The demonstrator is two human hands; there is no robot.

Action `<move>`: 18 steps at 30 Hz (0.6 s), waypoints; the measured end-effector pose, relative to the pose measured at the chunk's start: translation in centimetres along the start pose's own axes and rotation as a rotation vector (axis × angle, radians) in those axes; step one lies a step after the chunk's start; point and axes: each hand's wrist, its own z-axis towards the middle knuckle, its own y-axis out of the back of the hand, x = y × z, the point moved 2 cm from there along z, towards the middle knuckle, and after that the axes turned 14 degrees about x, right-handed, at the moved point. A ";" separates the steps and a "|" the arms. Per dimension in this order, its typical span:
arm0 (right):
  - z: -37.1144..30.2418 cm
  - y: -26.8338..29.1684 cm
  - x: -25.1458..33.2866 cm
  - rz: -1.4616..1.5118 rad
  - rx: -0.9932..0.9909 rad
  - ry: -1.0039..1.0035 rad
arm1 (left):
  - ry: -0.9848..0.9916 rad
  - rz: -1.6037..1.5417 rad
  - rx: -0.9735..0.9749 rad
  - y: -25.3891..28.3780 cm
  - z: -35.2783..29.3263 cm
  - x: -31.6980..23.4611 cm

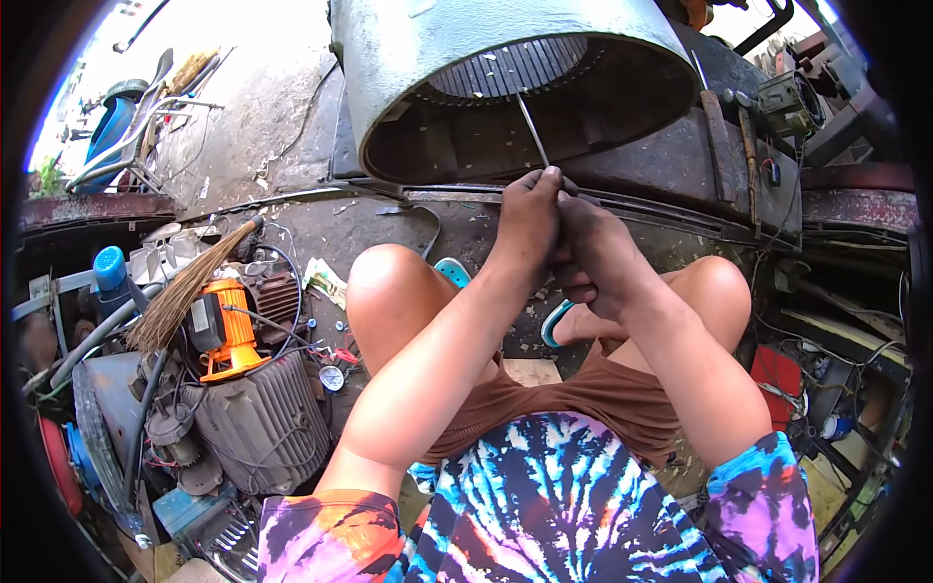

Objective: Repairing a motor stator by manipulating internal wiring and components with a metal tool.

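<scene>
In front of me lies a large grey motor housing (pixel 525 29) on its side, its open end facing me. Inside it shows a slotted stator core (pixel 505 70) with pale flecks on it. A thin metal rod (pixel 533 128) points into the opening, its tip at the lower edge of the slots. My left hand (pixel 528 222) is closed round the rod's near end. Pressed against it, my right hand (pixel 598 248) has curled fingers and grips the same end. Whatever handle the rod has is hidden by my darkened, dirty fingers.
The housing rests on a dark metal bench (pixel 641 155). At left are a straw broom (pixel 199 282), an orange motor (pixel 230 325) and a grey finned motor (pixel 267 423). Metal bars (pixel 719 146) lean at right. A red piece (pixel 777 384) lies among cables and scrap.
</scene>
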 end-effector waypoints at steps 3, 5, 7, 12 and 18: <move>0.2 -0.3 -0.3 0.050 0.006 -0.043 | 0.045 -0.016 0.016 0.0 -0.3 -0.3; 0.5 -0.4 -0.8 0.015 -0.026 -0.004 | -0.020 0.126 -0.043 0.1 0.0 0.7; 0.5 -0.2 -1.2 -0.019 -0.063 0.040 | -0.084 0.269 -0.094 0.0 0.4 1.7; -0.4 0.1 -1.7 -0.066 -0.128 -0.018 | -0.192 0.232 -0.122 -0.6 0.0 2.9; -0.7 -0.2 -0.5 -0.105 -0.082 -0.026 | -0.086 0.232 -0.121 -0.8 0.0 1.3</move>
